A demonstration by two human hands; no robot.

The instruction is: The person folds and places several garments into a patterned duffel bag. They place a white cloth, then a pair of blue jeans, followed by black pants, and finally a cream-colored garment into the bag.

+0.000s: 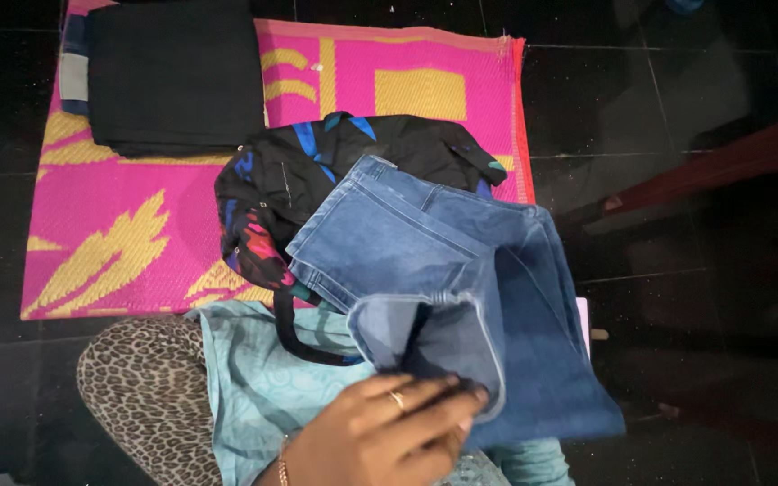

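We see one hand (pixel 380 436) at the bottom middle of the view, a ring on one finger and a bracelet at the wrist. Which hand it is we cannot tell for certain; from the way the thumb lies we take it as the left. Its fingers (pixel 425 396) are curled and closed on a fold of the jeans (pixel 443 297), pinching the denim near a hem. No other hand shows.

The jeans are blue and held up off the floor, over the lap. Their long axis runs on a slant, from the waistband (pixel 366 180) at the upper left down to the lower right, where the cloth spreads wide. The waistband end points up and away from us, toward the mat (pixel 137 234); the other end hangs toward the lower right corner. One leg is doubled back into the gripping fingers.

Behind the jeans, and partly hidden by them, lies a black garment (pixel 317 171) with blue and pink patches, crumpled on the pink and yellow mat. A folded black stack (pixel 173 76) sits at the mat's upper left, well apart from the jeans. The mat lies on a dark tiled floor (pixel 677 108).

Below the jeans we see a pale teal cloth (pixel 254 378) over the lap, and a leopard-print knee (pixel 146 387) to the left of it.
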